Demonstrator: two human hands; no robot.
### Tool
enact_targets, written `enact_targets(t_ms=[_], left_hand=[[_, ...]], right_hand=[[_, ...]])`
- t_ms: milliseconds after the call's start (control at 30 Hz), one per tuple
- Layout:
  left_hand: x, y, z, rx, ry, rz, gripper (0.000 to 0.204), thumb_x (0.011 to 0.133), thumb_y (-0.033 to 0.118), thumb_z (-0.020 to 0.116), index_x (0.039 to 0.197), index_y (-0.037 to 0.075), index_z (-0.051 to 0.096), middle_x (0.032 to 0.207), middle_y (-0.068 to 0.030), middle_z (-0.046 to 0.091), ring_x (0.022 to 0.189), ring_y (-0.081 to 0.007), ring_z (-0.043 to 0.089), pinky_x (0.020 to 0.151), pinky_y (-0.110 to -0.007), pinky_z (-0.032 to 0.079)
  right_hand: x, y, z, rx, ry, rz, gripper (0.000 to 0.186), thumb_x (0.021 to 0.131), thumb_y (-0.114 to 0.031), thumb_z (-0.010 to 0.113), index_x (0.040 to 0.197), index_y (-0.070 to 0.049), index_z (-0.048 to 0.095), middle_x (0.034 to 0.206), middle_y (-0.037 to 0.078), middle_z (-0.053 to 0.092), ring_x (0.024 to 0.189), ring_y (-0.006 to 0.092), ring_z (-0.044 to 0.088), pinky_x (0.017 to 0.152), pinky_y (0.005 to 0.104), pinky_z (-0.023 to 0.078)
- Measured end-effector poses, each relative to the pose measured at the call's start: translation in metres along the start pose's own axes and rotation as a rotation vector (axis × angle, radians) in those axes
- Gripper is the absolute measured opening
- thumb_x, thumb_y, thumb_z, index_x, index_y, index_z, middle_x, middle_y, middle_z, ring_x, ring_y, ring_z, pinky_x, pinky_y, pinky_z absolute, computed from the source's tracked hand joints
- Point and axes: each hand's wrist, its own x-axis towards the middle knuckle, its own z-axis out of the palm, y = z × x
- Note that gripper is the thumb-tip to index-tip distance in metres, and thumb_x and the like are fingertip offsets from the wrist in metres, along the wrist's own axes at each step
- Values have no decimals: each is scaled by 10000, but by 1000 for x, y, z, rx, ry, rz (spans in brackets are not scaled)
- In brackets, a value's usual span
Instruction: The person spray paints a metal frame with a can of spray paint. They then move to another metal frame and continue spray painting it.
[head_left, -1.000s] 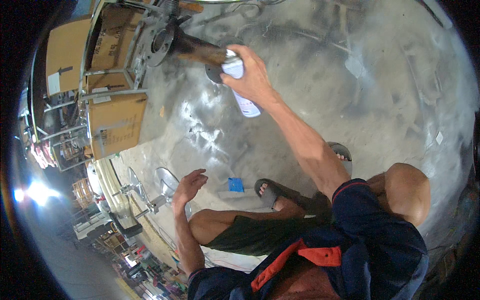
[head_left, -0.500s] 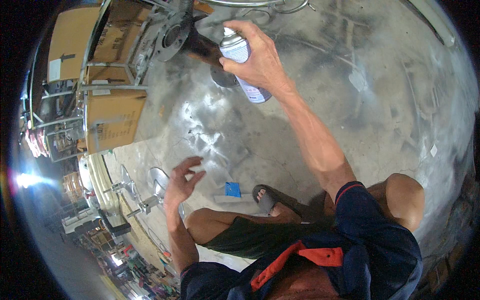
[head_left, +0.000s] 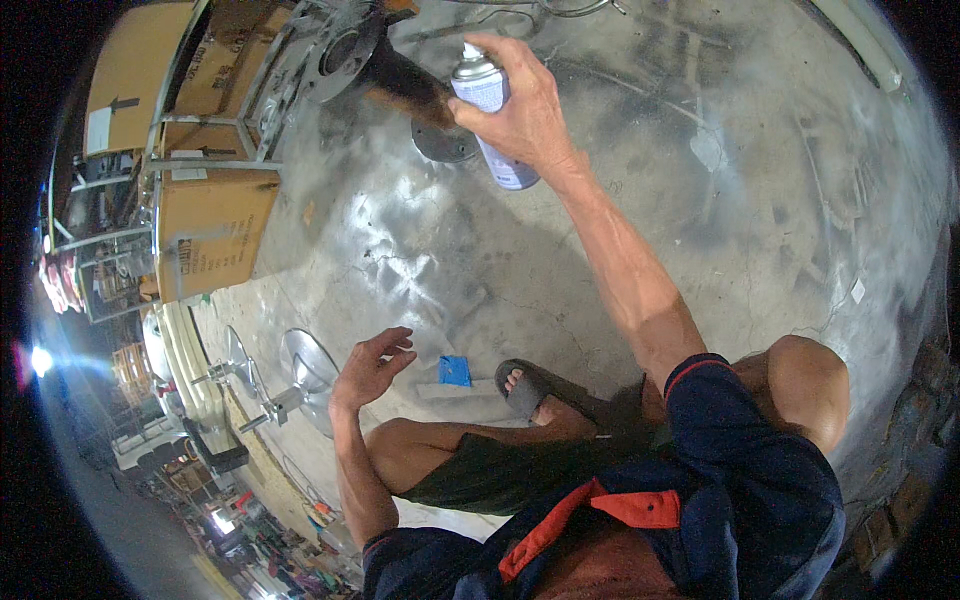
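Observation:
My right hand point(head_left: 525, 115) is wrapped round a spray can point(head_left: 497, 112), its index finger on the white nozzle at the top. The can is pale with a silver shoulder and leans a little to the left. Just beyond it, to the left, lies a dark metal pipe point(head_left: 408, 85) with round flanges at its ends; part of one side is rusty brown. Above my left knee, my left hand point(head_left: 372, 372) hangs in the air with its fingers loosely curled and apart, holding nothing.
Cardboard boxes point(head_left: 215, 225) sit in a metal frame point(head_left: 220, 163) at the left. Shiny round metal plates on a shaft point(head_left: 305, 370) stand beside my left hand. A blue scrap point(head_left: 455, 371) lies near my sandalled foot point(head_left: 525, 388). The concrete floor point(head_left: 600, 260) has paint marks.
The spray can and my right hand have shifted slightly up and to the right. My left hand has dropped a little, and the view has shifted slightly.

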Motion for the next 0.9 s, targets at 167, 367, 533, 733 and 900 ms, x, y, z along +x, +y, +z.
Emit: enact_targets(t_ms=[167, 367, 533, 733, 900], left_hand=[[3, -13, -5, 6, -36, -27, 423, 1037, 190, 732, 1421, 43, 634, 1225, -127, 776, 1106, -206, 735, 964, -374, 599], [-1, -8, -4, 30, -51, -130, 434, 1048, 209, 717, 1442, 54, 625, 1250, -117, 773, 1094, -195, 732, 927, -349, 597], [-3, -20, -5, -25, -49, -84, 435, 1056, 205, 709, 1457, 61, 617, 1254, -104, 770, 1090, -189, 728, 924, -338, 592], [-2, -15, -5, -58, -38, -71, 415, 1056, 223, 713, 1429, 57, 639, 1209, -114, 778, 1104, -215, 741, 944, -362, 590], [-7, -24, -6, -47, -32, -88, 410, 1054, 239, 717, 1419, 65, 651, 1195, -119, 784, 1119, -234, 748, 975, -381, 587]], right_hand=[[-18, 27, -11, -130, -141, 126, 664, 771, -206, 833, 1385, -127, 593, 1188, 212, 662, 1103, 453, 658, 982, 529, 540], [-61, 47, -19, -164, -237, 300, 665, 772, -208, 829, 1389, -130, 591, 1210, 222, 661, 1143, 458, 649, 984, 536, 538], [-35, -8, 2, -72, -23, 73, 734, 742, -186, 897, 1404, -106, 591, 1217, 176, 683, 1110, 365, 705, 968, 464, 579], [-27, -48, 23, -37, 184, 61, 739, 737, -152, 899, 1401, -101, 579, 1171, 153, 644, 1060, 344, 685, 925, 455, 575], [-64, -65, 56, 6, 42, 154, 719, 748, -120, 877, 1399, -94, 574, 1185, 173, 620, 1087, 357, 662, 927, 471, 573]])
